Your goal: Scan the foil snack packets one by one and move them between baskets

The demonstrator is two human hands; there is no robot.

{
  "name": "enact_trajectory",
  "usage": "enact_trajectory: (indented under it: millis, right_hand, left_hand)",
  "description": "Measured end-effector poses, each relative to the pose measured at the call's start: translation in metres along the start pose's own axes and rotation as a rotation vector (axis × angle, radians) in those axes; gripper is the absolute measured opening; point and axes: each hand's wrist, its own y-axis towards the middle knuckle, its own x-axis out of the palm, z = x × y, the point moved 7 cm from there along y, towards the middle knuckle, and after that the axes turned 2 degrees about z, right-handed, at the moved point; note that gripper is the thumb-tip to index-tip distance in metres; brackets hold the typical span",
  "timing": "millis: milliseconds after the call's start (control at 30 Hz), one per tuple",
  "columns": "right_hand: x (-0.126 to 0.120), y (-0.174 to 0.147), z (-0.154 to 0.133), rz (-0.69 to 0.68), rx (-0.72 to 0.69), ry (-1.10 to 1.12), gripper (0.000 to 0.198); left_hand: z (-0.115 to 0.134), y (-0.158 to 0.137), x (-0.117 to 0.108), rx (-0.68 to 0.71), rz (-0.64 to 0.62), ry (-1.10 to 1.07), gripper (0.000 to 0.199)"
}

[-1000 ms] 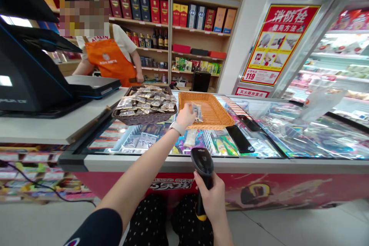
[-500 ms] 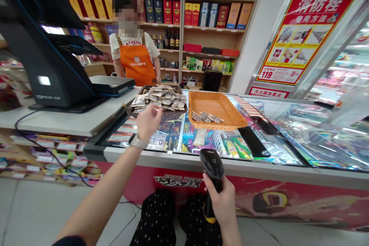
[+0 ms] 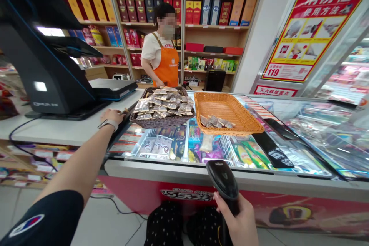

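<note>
My right hand point(image 3: 240, 219) is wrapped round the handle of a black barcode scanner point(image 3: 223, 178), its head pointing up and away in front of the freezer. At the edge of the white counter, my left hand point(image 3: 111, 116) lies low with its fingers drawn in. A small brownish thing point(image 3: 125, 111) shows at its fingertips, too small to name. Just right of that hand, a dark woven basket point(image 3: 161, 123) is heaped with small clear packets point(image 3: 164, 102). Beside it an orange wicker basket point(image 3: 225, 103) holds several similar packets point(image 3: 216, 121) at its near side.
Both baskets stand on a glass-topped freezer point(image 3: 178, 164). Black phones point(image 3: 272, 150) lie right of them. A black checkout terminal point(image 3: 52, 69) with a scale point(image 3: 113, 86) stands on the counter point(image 3: 72, 128). Behind, a person in an orange apron point(image 3: 168, 65) stands before stocked shelves.
My left hand has moved left from the front of the dark basket to the counter edge. The scanner stays in my right hand. The person behind has shifted right and turned.
</note>
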Motion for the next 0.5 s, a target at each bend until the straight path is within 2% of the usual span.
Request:
enact_trajectory:
  millis: [100, 167, 300, 400, 467, 500]
  right_hand:
    - [0.003, 0.005, 0.006, 0.009, 0.020, -0.016, 0.044]
    - [0.006, 0.008, 0.009, -0.002, 0.037, -0.014, 0.045]
    - [0.014, 0.007, 0.012, -0.035, 0.050, -0.012, 0.040]
    - [0.017, 0.005, 0.008, -0.062, 0.034, 0.017, 0.036]
    - [0.020, 0.002, 0.001, -0.108, 0.014, 0.034, 0.035]
    - [0.021, 0.001, -0.002, -0.125, 0.004, 0.040, 0.035]
  left_hand:
    - [-0.005, 0.010, 0.008, -0.049, -0.048, -0.084, 0.028]
    - [-0.011, 0.011, 0.007, -0.084, -0.020, -0.167, 0.022]
    - [-0.025, 0.007, -0.011, -0.169, 0.191, -0.429, 0.009]
    - [-0.026, -0.004, -0.031, -0.243, 0.372, -0.713, 0.002]
    - [-0.018, -0.019, -0.040, -0.306, 0.394, -0.987, 0.005]
    - [-0.010, -0.029, -0.042, -0.341, 0.360, -1.136, 0.009]
